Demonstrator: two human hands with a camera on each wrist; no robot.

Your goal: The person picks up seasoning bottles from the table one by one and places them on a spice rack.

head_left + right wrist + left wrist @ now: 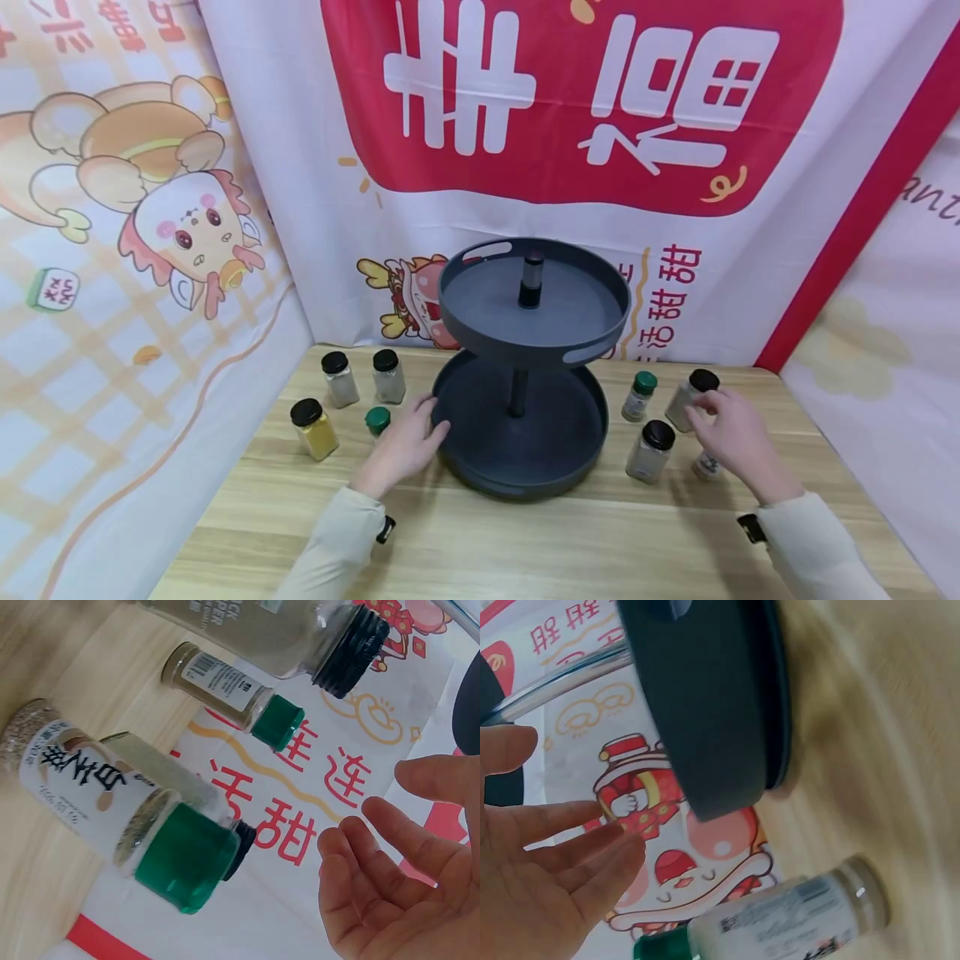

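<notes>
A dark grey two-tier round tray stands mid-table, with an upper tier [570, 308] and a lower tier [487, 417]. My left hand [405, 446] is beside the lower tier's left rim, fingers spread and holding nothing. A green-capped spice jar [772, 922] stands near that hand, partly hidden by it in the head view. On the right, my right hand [738, 437] hovers over spice jars, its fingers loosely bent and empty in the right wrist view. Below it is a green-capped jar [97, 780], mostly covered in the head view. A black-lidded jar [684, 404] is by its fingertips.
Left of the tray are black-lidded jars, one with yellow powder [318, 437] and two pale ones [342, 385] [389, 383]. Right of it stand a small green-capped jar [637, 396] and another black-lidded jar [649, 454]. Printed cloth [262, 167] hangs behind the wooden table [525, 542].
</notes>
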